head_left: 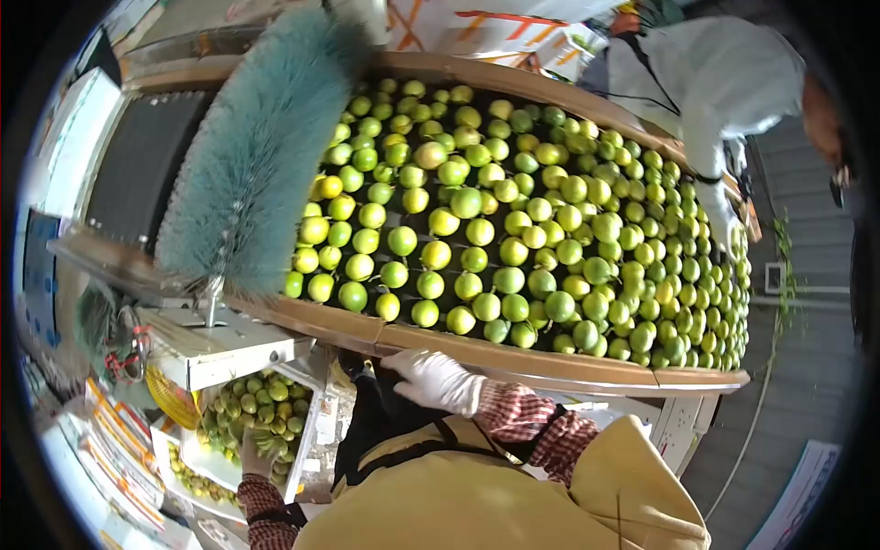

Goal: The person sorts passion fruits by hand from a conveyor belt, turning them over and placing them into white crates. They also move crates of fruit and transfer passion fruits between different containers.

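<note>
My right hand [438,380], in a white glove, is beside the near wooden rail of the conveyor [513,359]. Its fingers are loosely stretched and nothing shows in them. Round green-yellow fruits [479,232] cover the belt beyond that rail. At lower left, my left hand [258,456], also gloved, reaches into a white crate [307,442] of smaller-looking green fruits [261,403]. Its fingertips are among the fruits, and I cannot make out whether one is gripped.
A big blue-green bristle brush [261,156] spans the belt at left, above a metal bracket [229,348]. Across the conveyor, a person in a white top [724,78] has an arm over the fruits' far right end. A yellow net [171,397] hangs beside the crate.
</note>
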`<state>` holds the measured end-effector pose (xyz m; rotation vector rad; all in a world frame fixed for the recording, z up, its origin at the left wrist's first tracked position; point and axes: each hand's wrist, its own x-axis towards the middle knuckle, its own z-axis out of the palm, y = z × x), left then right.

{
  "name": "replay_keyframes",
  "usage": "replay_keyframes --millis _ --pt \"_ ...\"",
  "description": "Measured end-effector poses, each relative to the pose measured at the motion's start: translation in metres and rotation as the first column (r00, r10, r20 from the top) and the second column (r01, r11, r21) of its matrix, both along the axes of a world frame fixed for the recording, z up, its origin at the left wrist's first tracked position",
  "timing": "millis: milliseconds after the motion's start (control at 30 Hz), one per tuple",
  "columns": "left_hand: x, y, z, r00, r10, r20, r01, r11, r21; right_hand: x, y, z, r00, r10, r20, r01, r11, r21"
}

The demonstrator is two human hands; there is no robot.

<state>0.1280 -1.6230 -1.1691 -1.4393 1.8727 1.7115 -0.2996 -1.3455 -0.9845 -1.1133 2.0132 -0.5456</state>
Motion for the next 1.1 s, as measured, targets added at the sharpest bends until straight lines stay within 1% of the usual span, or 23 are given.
replay_keyframes --millis 33,100,133,200,267,333,400,467,500,533,600,633,667,700,733,800,833,867,900,933,967,1067,1100 --pt "0.02 -0.016 -0.037 0.964 0.146 0.223 -0.131 0.988 -0.08 -0.003 0.022 -0.005 0.983 -0.137 -0.121 0.132 0.99 -0.047" --pt "0.047 -0.042 -0.094 0.674 0.508 0.536 -0.417 0.861 -0.291 -0.011 0.063 0.014 0.83 -0.375 -0.413 0.376 0.923 -0.083" --pt "0.023 -0.041 -0.069 0.733 0.44 0.518 -0.473 0.878 -0.075 -0.021 0.08 0.033 0.69 -0.441 -0.573 0.489 0.869 -0.08" --pt "-0.019 -0.038 -0.042 0.82 0.348 0.454 -0.454 0.879 0.147 -0.04 0.132 0.031 0.38 -0.594 -0.709 0.68 0.699 -0.221" --pt "-0.066 -0.034 -0.027 0.923 0.185 0.337 -0.293 0.906 0.306 -0.059 0.165 0.024 0.245 -0.719 -0.65 0.799 0.53 -0.285" --pt "-0.111 -0.027 -0.018 0.973 0.081 0.214 -0.143 0.945 0.295 -0.08 0.174 0.003 0.135 -0.758 -0.639 0.897 0.368 -0.247" --pt "-0.172 -0.015 0.024 0.994 -0.036 0.099 0.009 0.964 0.265 -0.095 0.176 -0.04 -0.061 -0.794 -0.605 0.881 0.242 -0.406" --pt "-0.189 -0.019 0.012 0.98 0.01 -0.199 0.058 0.94 0.335 -0.088 0.136 -0.011 -0.057 -0.842 -0.537 0.845 0.246 -0.476" --pt "-0.221 0.0 0.062 0.978 -0.083 -0.19 0.123 0.969 0.214 -0.085 0.112 -0.004 -0.084 -0.894 -0.439 0.864 0.154 -0.479" --pt "-0.224 -0.011 0.04 0.942 -0.016 -0.335 0.167 0.888 0.428 -0.083 0.105 -0.014 0.028 -0.899 -0.436 0.791 0.287 -0.54" --pt "-0.232 -0.011 0.028 0.943 -0.18 -0.281 0.257 0.929 0.265 -0.08 0.072 -0.018 0.155 -0.924 -0.35 0.878 0.291 -0.379" --pt "-0.247 -0.003 0.052 0.947 -0.259 -0.188 0.295 0.935 0.199 -0.079 0.064 -0.011 0.229 -0.863 -0.451 0.848 0.404 -0.342" --pt "-0.241 -0.019 0.024 0.907 -0.347 -0.237 0.381 0.918 0.114 -0.079 0.057 -0.008 0.3 -0.784 -0.543 0.809 0.511 -0.29" --pt "-0.245 -0.026 0.027 0.922 -0.325 -0.21 0.357 0.923 0.144 -0.089 0.073 -0.024 0.335 -0.865 -0.374 0.675 0.497 -0.545" --pt "-0.247 -0.032 0.029 0.938 -0.296 -0.182 0.327 0.929 0.175 -0.095 0.091 0.005 0.297 -0.857 -0.42 0.612 0.509 -0.605" --pt "-0.242 -0.051 0.033 0.952 -0.202 -0.23 0.258 0.933 0.25 -0.105 0.15 0.063 -0.019 -0.79 -0.613 0.571 0.495 -0.655" --pt "-0.239 -0.058 0.034 0.956 -0.153 -0.25 0.225 0.93 0.291 -0.103 0.175 0.098 -0.164 -0.726 -0.668 0.708 0.385 -0.592" --pt "-0.237 -0.061 0.037 0.93 -0.257 -0.262 0.294 0.949 0.115 -0.106 0.229 0.091 -0.359 -0.601 -0.714 0.566 0.468 -0.678" --pt "-0.236 -0.061 0.045 0.899 -0.359 -0.252 0.355 0.933 -0.065 -0.103 0.262 0.095 -0.421 -0.509 -0.751 0.705 0.338 -0.624" --pt "-0.236 -0.061 0.052 0.862 -0.456 -0.221 0.405 0.882 -0.241 -0.107 0.314 0.061 -0.488 -0.35 -0.8 0.768 0.264 -0.584" --pt "-0.233 -0.064 0.054 0.879 -0.425 -0.215 0.384 0.9 -0.208 -0.109 0.359 0.032 -0.435 -0.558 -0.707 0.791 0.139 -0.596" --pt "-0.248 -0.047 0.097 0.89 -0.401 -0.218 0.384 0.916 -0.116 -0.113 0.304 0.071 -0.444 -0.532 -0.721 0.891 -0.181 -0.416" --pt "-0.252 -0.044 0.099 0.857 -0.496 -0.139 0.458 0.857 -0.234 -0.124 0.316 0.054 -0.461 -0.735 -0.497 0.835 -0.17 -0.523"
